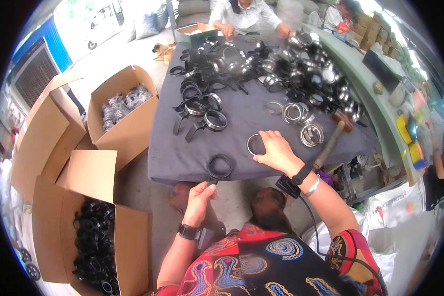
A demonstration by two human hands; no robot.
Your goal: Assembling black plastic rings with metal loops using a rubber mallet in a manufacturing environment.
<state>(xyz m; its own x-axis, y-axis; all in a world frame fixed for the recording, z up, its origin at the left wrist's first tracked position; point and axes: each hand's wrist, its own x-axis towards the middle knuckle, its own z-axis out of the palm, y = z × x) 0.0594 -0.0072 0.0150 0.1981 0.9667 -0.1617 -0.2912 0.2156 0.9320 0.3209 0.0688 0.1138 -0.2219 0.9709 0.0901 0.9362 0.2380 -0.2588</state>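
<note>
Grey cloth is covering the work table [182,158]. Left hand [200,200] is pinching the handle of a black ring [220,166] at the table's 6 o'clock edge. Right hand [276,150] is pressing curled fingers on a metal ring [255,144], with a wooden mallet [336,134] lying at its 3 o'clock.

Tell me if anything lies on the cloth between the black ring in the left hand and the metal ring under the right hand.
Nothing visible does. The left hand holds the black ring by its handle; only bare grey cloth separates it from the metal ring under the right hand.
</note>
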